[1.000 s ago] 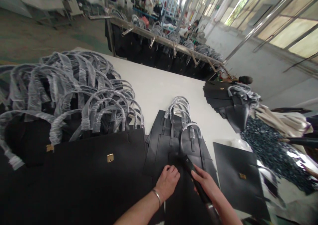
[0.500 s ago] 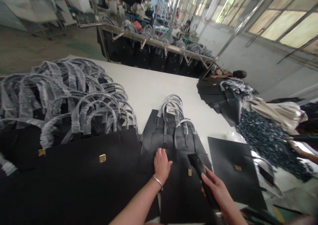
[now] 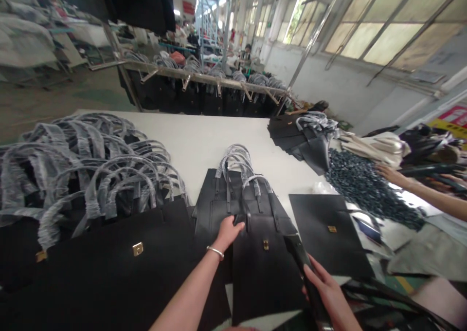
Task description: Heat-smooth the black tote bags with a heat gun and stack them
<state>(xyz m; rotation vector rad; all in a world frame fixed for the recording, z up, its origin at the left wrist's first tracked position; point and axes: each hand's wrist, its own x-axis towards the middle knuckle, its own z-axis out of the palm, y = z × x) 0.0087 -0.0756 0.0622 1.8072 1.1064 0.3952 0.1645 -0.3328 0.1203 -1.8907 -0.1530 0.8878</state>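
My left hand (image 3: pixel 228 229) is closed on the top left corner of a black bag panel (image 3: pixel 268 277), its thumb over the edge. A gold clasp (image 3: pixel 265 245) sits near that panel's top, and a plastic-wrapped handle (image 3: pixel 259 179) rises from it. Beneath lie several overlapping black panels (image 3: pixel 209 194) with wrapped handles (image 3: pixel 235 153). In my right hand (image 3: pixel 323 282) is a long black tool (image 3: pixel 304 260) with a flat, wide tip, held over the panel's right side; its exact kind I cannot make out. The fingers wrap round its grip.
Many wrapped handles (image 3: pixel 91 146) and black panels (image 3: pixel 146 263) are heaped at left. One panel (image 3: pixel 324 224) lies to the right, with a fanned stack (image 3: pixel 302 138) behind it. Another person's arm (image 3: pixel 419 187) reaches over dark small pieces (image 3: pixel 361 180). A metal rack (image 3: pixel 204 78) stands beyond the table.
My left hand has gone from resting with fingers spread on the panels to gripping the top panel's corner. The tool stays in my right hand, and the view has turned right.
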